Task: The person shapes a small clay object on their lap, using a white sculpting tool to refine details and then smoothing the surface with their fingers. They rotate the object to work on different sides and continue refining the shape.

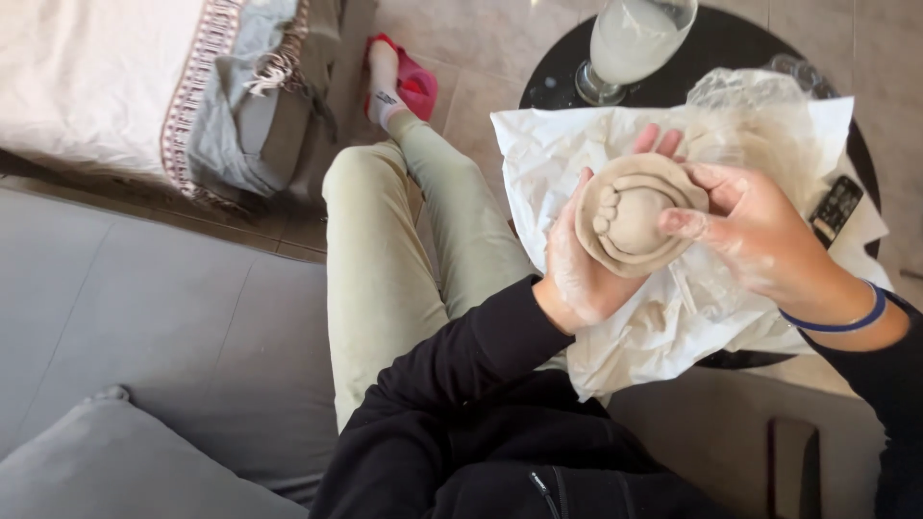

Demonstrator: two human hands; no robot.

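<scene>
Head view, looking down over our lap: black sleeves in the near field, pale green trousers running away to the left, one foot in a white sock and a pink slipper (415, 85) on the tiled floor. Our left hand (577, 264) cups the clay bowl (635, 213) from below and behind, palm up, fingers wrapped round its far side so that two fingertips show past the rim; this hand is closed on the bowl and carries its weight. The bowl is tilted with its mouth toward us, coils stacked round the rim, a row of small pressed dents on its inner left wall. Our right hand (760, 235), with a blue band at the wrist, comes in from the right, thumb and forefinger lightly together on the bowl's right edge; it touches the rim but does not seem to bear the load. So the bowl lies between the two hands, the left nearer beneath it, the right beside it. Under both lies crumpled white paper (538, 144) spread over a round black table (731, 43). Behind the right hand sits a clear plastic bag (745, 115); at the right edge, a dark remote control (836, 207). Farthest off, a stemmed glass of cloudy water (630, 43). Left of us, grey sofa cushions and a fringed blanket (106, 86).
</scene>
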